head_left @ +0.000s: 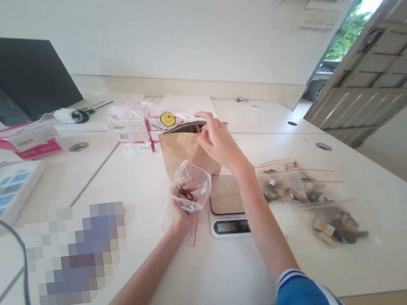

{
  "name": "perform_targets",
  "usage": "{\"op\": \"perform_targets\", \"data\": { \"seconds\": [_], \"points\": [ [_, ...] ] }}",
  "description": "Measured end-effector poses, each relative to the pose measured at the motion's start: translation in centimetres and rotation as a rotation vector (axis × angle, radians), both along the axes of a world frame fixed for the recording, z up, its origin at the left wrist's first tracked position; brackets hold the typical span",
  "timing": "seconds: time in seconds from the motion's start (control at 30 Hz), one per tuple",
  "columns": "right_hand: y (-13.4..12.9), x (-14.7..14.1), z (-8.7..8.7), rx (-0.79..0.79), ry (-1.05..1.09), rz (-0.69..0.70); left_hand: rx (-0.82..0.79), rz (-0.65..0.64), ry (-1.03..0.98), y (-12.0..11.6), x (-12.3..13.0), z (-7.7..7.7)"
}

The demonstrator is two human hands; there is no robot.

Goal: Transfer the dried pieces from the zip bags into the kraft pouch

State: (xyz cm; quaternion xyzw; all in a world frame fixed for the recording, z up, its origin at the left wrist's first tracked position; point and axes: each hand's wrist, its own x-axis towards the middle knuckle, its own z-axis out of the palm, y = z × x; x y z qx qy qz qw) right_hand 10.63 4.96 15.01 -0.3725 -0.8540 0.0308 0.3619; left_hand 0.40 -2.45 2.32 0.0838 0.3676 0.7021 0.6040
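Kraft paper bag [176,153] and clear zip bag [203,184] beside a digital scale [226,195]

The left hand [181,213] is grasping the clear zip bag just left of the scale; the bag's mouth is gaping, and dark brown pieces [185,193] are showing inside. The right hand [220,141] is bending its fingers at the open mouth of the kraft paper bag, which is standing behind the scale, toward its left; whether they are pinching anything cannot be told. Filled zip bags [338,226] are lying right of the scale.
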Motion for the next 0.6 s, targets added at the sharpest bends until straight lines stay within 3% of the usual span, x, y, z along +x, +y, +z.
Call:
{"op": "perform_targets", "data": {
  "seconds": [0.2, 0.37, 0.47, 0.6],
  "points": [
    [0.5, -0.2, -0.4, 0.074, -0.069, 0.063, -0.006, 0.002, -0.017, 0.2, -0.1, -0.2],
    [-1.4, -0.4, 0.7, 0.140, 0.107, 0.104, 0.027, 0.010, -0.017, 0.1, -0.3, -0.6],
    [-3.5, 0.0, 1.8, -0.016, 0.087, 0.229, 0.074, 0.041, -0.026, -0.1, -0.2, -0.6],
    [-5.0, 0.5, 2.0, -0.433, -0.219, 0.382, 0.106, 0.121, -0.043, -0.3, 0.0, -0.4]
  ]
}}
